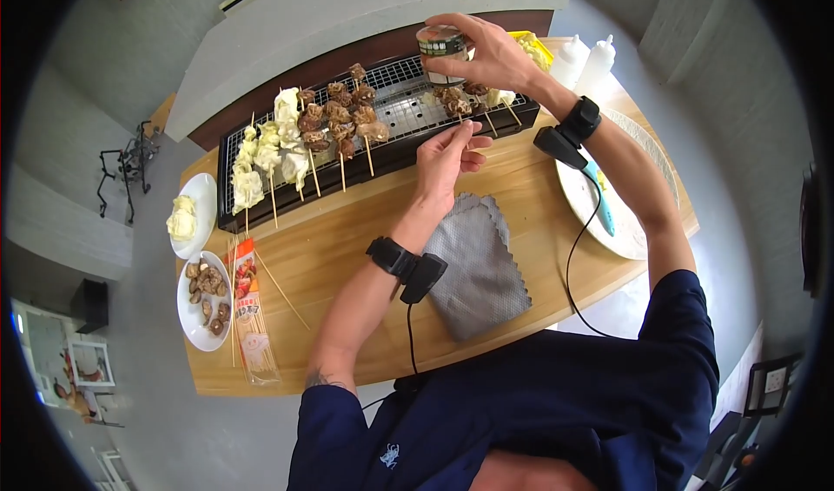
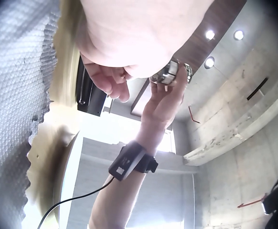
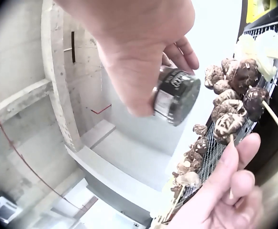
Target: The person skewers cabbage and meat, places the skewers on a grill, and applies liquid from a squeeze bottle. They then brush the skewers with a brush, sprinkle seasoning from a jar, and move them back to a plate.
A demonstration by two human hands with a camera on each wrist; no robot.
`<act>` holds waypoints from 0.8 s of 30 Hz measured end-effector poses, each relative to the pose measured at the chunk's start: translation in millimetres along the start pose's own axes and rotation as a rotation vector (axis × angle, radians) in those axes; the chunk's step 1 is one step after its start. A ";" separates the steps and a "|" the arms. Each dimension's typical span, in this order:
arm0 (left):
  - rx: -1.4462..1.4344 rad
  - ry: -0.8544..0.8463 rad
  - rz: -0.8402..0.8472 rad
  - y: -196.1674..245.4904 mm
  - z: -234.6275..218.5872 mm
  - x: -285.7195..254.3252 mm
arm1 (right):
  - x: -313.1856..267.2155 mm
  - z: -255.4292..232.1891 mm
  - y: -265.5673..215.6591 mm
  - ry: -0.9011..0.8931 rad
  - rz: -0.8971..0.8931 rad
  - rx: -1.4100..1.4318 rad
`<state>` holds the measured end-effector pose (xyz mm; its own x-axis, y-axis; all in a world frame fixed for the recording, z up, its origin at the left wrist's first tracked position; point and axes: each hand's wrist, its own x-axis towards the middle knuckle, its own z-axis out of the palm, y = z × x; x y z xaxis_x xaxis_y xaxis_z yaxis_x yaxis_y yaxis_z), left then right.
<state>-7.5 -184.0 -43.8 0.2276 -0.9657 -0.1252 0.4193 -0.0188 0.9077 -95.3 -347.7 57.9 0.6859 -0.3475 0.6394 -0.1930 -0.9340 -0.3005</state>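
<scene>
My right hand [image 1: 497, 55] grips a clear seasoning jar [image 1: 443, 50] with a dark label, over the right part of the grill. In the right wrist view the jar [image 3: 176, 96] is tipped, its end toward the mushrooms. Below it, my left hand [image 1: 445, 163] pinches the stick end of a mushroom skewer [image 3: 229, 126] between thumb and finger at the grill's near edge. Another mushroom skewer [image 3: 255, 102] lies beside that one. The left wrist view shows the left hand [image 2: 108, 81] from behind, its skewer hidden, and the jar [image 2: 170, 74] beyond.
The long black grill [image 1: 387, 165] carries cabbage skewers [image 1: 248, 187] and mushroom skewers [image 1: 340, 113]. At left are plates of cabbage [image 1: 201, 187] and mushrooms [image 1: 193, 326], and a skewer packet [image 1: 248, 291]. A grey cloth [image 1: 478, 270], white bottles [image 1: 596, 65] and a plate with a turquoise-handled tool [image 1: 605, 209] lie nearer.
</scene>
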 end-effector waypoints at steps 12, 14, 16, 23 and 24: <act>-0.076 0.009 0.045 3.3 3.3 -1.7 | 20.9 8.5 16.1 0.119 0.174 0.191; -0.075 -0.014 0.025 1.6 2.6 0.1 | 19.0 11.0 18.0 0.139 0.179 0.166; -0.086 -0.022 0.019 2.2 1.2 1.9 | 22.2 17.7 15.5 0.201 0.286 0.211; -0.052 -0.119 -0.032 4.8 -2.8 1.9 | 42.1 26.4 25.9 0.288 0.160 0.072; -0.031 -0.113 -0.034 3.2 -4.4 4.2 | 41.9 26.2 26.3 0.281 0.155 0.074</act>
<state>-1.2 -187.0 -43.1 0.1131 -0.9877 -0.1079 0.4527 -0.0454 0.8905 -53.3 -384.6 58.2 0.4299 -0.5039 0.7492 -0.2210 -0.8633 -0.4538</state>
